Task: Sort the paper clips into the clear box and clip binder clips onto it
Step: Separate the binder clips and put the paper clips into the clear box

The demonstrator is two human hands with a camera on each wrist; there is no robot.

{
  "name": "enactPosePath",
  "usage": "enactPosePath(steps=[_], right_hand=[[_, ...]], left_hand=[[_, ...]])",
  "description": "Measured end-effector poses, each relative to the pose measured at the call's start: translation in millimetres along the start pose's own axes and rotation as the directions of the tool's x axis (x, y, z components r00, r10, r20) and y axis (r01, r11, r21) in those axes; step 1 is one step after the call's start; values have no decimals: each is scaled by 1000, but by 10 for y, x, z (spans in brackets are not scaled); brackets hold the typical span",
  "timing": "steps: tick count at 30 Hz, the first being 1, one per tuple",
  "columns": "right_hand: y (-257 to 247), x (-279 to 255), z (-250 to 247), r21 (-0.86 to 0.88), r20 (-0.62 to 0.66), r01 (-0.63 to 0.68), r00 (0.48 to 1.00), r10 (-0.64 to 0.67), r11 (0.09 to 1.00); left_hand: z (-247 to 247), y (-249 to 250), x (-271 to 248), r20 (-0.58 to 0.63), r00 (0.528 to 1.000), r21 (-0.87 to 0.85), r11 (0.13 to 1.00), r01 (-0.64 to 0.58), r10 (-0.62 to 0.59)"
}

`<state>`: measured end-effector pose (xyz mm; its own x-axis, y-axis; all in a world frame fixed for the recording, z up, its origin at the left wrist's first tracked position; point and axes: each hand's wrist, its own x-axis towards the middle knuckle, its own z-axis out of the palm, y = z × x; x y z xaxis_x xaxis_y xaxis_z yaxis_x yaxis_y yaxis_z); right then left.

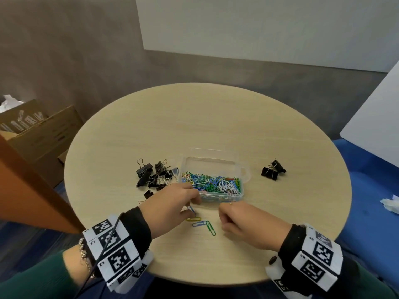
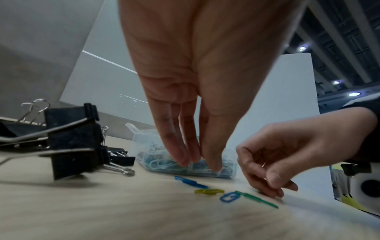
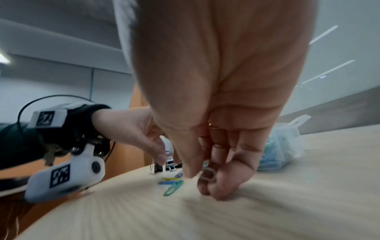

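The clear box point(image 1: 241, 192) sits mid-table, open and full of coloured paper clips point(image 1: 212, 182). In front of it lie a blue clip point(image 1: 191, 210), a yellow clip point(image 1: 193, 219), a second blue clip point(image 1: 199, 223) and a green clip point(image 1: 210, 228). My left hand point(image 1: 190, 205) points fingers and thumb down just above the first blue clip point(image 2: 190, 181), nothing seen between them point(image 2: 202, 163). My right hand point(image 1: 223, 219) is curled beside the green clip, fingers pinching a white paper clip point(image 3: 208, 174). Black binder clips point(image 1: 153, 173) are piled left of the box.
Two more binder clips point(image 1: 273, 170) lie right of the box. One binder clip point(image 1: 148, 194) sits by my left wrist. The round table's edge point(image 1: 194, 281) is close to me. Cardboard boxes point(image 1: 36, 130) stand off the table at the left.
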<state>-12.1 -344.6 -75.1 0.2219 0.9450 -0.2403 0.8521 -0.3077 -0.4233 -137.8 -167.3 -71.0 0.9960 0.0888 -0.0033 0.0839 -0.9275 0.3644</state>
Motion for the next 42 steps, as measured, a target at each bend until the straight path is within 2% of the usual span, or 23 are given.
enactPosePath(steps=[4,9,13,21,23,25,26,27,29,30,33,37,39,42], right_hand=[[9,19,-7,116,-100,-61,992,72,991],[-118,82,146,88,-73,-150,985,156,985],[-241,162,169,-32,-84,-207,976,203,978],[-155,160,142,32,-4,-175,985,175,984],[-137,130,102,80,11,-177,984,177,981],[-149,111,49,269,25,-203,979,203,941],[-165,105,16,456,50,-239,968,244,857],[-177,106,-14,641,88,-277,953,290,716],[-203,117,-56,860,183,-309,929,321,406],[-203,125,-60,909,213,-305,926,311,286],[-184,147,-66,970,235,-244,940,248,6],[-143,158,-132,913,187,-109,968,166,-392],[-115,175,-171,878,133,-25,972,193,-478],[-66,235,-242,869,53,84,964,259,-488]], left_hand=[[31,4,6,50,998,12,1000,22,-22],[44,-13,0,90,995,22,999,38,-39],[41,-1,9,107,994,32,999,34,-37],[51,31,24,119,990,91,994,63,-74],[55,29,17,112,990,101,993,69,-80],[55,28,5,100,992,114,991,70,-82],[56,24,1,99,992,122,990,68,-80],[57,19,-2,101,992,125,990,66,-79],[57,15,-6,110,991,122,990,69,-82],[58,14,-8,115,990,123,990,71,-85],[58,0,-11,141,985,126,989,78,-96],[60,-38,-7,176,978,78,992,99,-111],[60,-44,3,194,974,70,992,103,-115],[55,-34,14,217,968,85,990,110,-126]])
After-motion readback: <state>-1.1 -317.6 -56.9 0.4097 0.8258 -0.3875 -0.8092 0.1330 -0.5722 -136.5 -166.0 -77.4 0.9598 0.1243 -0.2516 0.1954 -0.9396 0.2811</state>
